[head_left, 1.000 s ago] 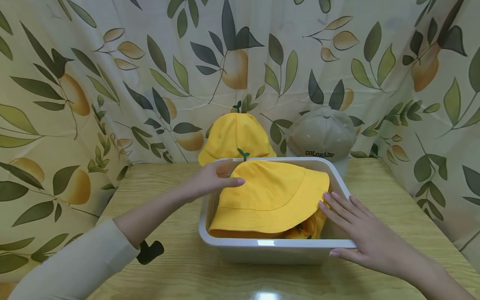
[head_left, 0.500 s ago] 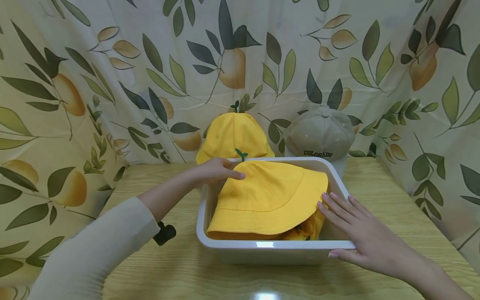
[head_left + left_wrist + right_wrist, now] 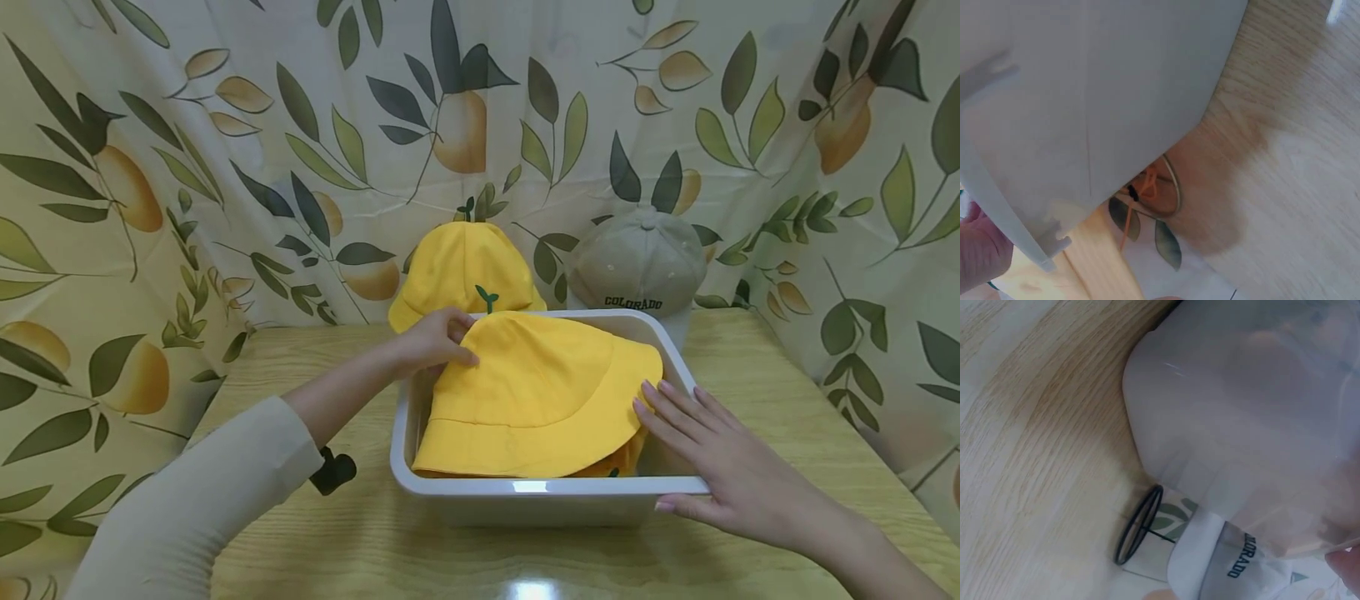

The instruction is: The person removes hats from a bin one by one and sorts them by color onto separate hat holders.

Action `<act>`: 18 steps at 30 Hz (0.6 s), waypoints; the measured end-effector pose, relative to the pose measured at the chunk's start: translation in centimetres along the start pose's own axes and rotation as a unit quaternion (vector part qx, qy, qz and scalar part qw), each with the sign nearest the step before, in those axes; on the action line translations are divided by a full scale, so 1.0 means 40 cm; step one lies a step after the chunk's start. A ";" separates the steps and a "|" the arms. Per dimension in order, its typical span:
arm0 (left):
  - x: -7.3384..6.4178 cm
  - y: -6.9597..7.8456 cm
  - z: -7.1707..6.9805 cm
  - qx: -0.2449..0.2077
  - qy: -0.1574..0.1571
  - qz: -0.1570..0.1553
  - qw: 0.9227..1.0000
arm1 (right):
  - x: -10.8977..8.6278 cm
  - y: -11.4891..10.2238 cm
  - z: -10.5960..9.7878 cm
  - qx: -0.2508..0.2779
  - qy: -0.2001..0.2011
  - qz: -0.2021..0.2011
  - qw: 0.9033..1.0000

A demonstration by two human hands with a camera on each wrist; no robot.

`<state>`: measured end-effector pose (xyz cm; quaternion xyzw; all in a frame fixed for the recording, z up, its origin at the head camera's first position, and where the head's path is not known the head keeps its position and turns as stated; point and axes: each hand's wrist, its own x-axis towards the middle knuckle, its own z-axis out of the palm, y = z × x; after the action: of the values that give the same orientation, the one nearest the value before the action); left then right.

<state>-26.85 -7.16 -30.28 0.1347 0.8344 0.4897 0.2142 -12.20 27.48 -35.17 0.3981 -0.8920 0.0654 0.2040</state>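
A yellow bucket hat (image 3: 532, 383) with a green sprout on its crown lies tilted in a white plastic bin (image 3: 480, 506). My left hand (image 3: 431, 343) pinches the left of its crown, thumb in front and fingers behind. Beneath the brim, more yellow fabric (image 3: 624, 458) shows, with a small green tip. My right hand (image 3: 731, 467) rests at the bin's right rim, fingers straight, fingertips by the brim, thumb outside the front wall. In the left wrist view, part of my left hand (image 3: 985, 250) appears beyond the rim; the hat is mostly hidden there.
Behind the bin, another yellow sprout hat (image 3: 465, 267) stands at the back left and a beige COLORADO cap (image 3: 637, 262) at the back right. Wire stand bases show in both wrist views, one black ring (image 3: 1139, 525) near the cap. A leaf-patterned curtain (image 3: 300, 125) encloses the wooden table (image 3: 315, 542).
My left hand has moved in and its thumb and fingers have closed on the hat's crown. The hat has shifted slightly up and right, covering more fabric below. My right hand stays put.
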 end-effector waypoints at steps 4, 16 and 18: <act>-0.007 0.001 0.006 -0.014 0.007 0.023 1.000 | 0.001 0.000 -0.002 0.001 0.004 -0.004 1.000; -0.047 0.037 -0.007 -0.038 0.037 0.153 0.987 | 0.000 0.006 -0.010 0.035 -0.011 -0.006 0.999; -0.057 0.047 -0.011 -0.040 0.042 0.178 0.982 | 0.000 0.006 -0.013 0.038 -0.018 0.001 0.999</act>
<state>-25.08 -7.57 -27.92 0.2514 0.7849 0.5585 0.0934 -12.22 27.79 -34.69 0.4058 -0.8928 0.0923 0.1724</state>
